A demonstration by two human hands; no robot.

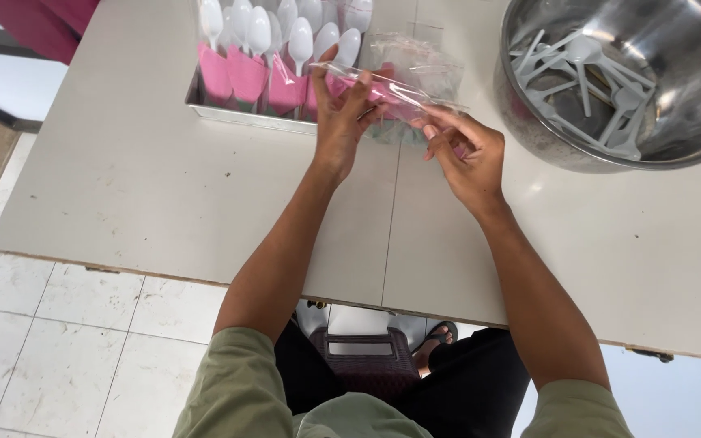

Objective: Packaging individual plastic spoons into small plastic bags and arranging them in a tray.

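Observation:
My left hand [341,113] and my right hand [466,156] both grip a clear plastic sleeve [399,93] with pink paper inside, held just above the white table [164,178]. The left hand pinches its left end, the right hand pinches its right end with fingertips. Right behind the left hand stands a metal tray [204,109] filled with several packed white plastic spoons [300,39] wrapped with pink napkins. A small heap of empty clear sleeves [419,61] lies behind the held one.
A large steel bowl [529,130] at the back right holds several loose white plastic spoons and forks [586,81]. The table's front edge runs above my knees; tiled floor shows at the left. A dark plastic stool [363,357] is beneath me.

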